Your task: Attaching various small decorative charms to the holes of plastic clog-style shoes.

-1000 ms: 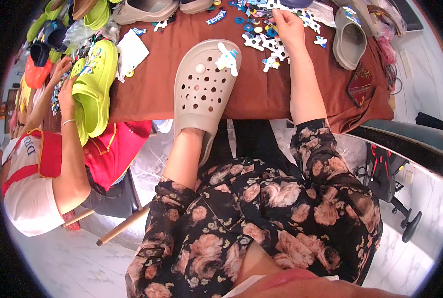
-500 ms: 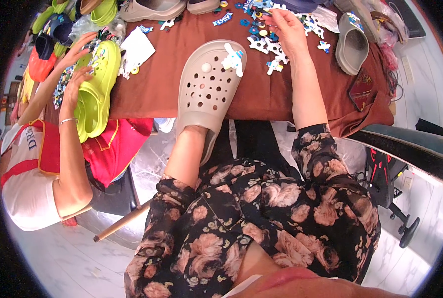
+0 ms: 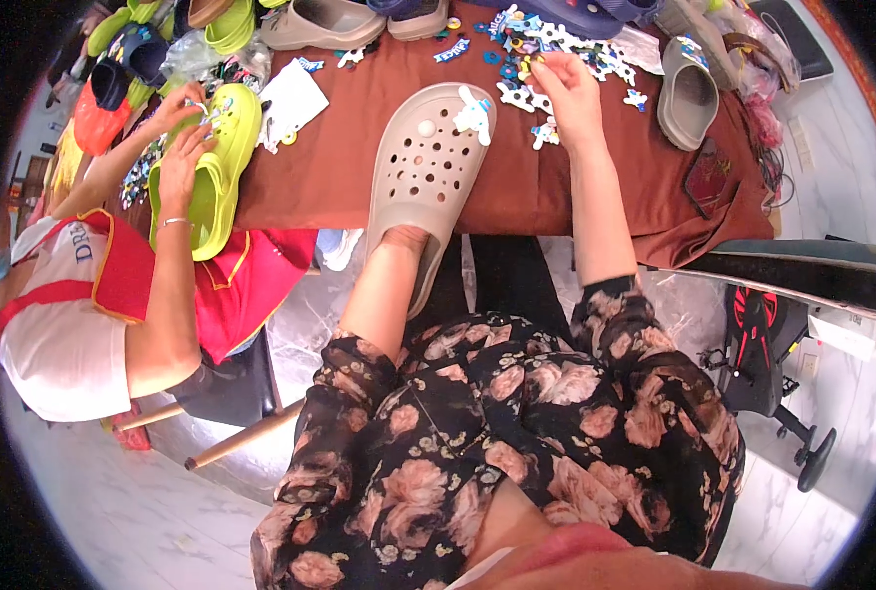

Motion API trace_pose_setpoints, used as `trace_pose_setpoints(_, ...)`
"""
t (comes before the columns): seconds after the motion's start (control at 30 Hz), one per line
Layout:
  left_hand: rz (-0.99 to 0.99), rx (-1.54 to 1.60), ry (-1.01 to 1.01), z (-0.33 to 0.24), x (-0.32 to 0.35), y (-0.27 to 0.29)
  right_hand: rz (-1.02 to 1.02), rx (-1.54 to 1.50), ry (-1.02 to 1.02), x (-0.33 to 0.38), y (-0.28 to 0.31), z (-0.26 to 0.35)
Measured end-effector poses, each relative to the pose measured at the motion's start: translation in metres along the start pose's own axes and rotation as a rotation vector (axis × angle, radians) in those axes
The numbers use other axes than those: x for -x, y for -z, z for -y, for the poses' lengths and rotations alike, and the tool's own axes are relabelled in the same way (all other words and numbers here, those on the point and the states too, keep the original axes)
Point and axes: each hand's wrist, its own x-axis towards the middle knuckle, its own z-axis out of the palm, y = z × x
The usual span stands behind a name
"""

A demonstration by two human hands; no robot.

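My left hand (image 3: 406, 238) is pushed into a beige clog (image 3: 426, 162), which carries it from within; the fingers are hidden inside. The clog lies toe-away on the table, its heel hanging past the front edge. A white and blue dog-like charm (image 3: 473, 115) sits at its toe, beside a round white button (image 3: 426, 128). My right hand (image 3: 571, 93) is over the scattered charms (image 3: 525, 96), with thumb and fingers pinched together. Something small and yellowish shows at the fingertips, too small to name.
A brown cloth (image 3: 310, 192) covers the table. At left a co-worker's hands (image 3: 184, 162) work on a lime-green clog (image 3: 236, 123). A grey clog (image 3: 689, 93) stands at the right, a white sheet (image 3: 293, 98) at the left. More clogs (image 3: 325, 22) line the back.
My right hand has drawn a little nearer to me over the charms. The co-worker's hands have come onto the lime-green clog's upper. The whole view has shifted slightly.
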Motion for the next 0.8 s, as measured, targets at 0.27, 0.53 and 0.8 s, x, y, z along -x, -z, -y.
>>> trace_pose_setpoints(0.27,0.042,0.014,-0.004,0.004,-0.008,-0.014,-0.032,-0.33,-0.168,0.052,-0.017,0.02)
trace_pose_setpoints(0.53,-0.158,2.446,0.702,-0.004,-0.021,-0.008,-0.064,-0.623,-0.323,0.048,-0.011,-0.001)
trace_pose_setpoints(0.8,-0.165,2.299,0.688,0.01,-0.02,-0.008,-0.146,-0.924,-0.481,0.054,-0.025,-0.004)
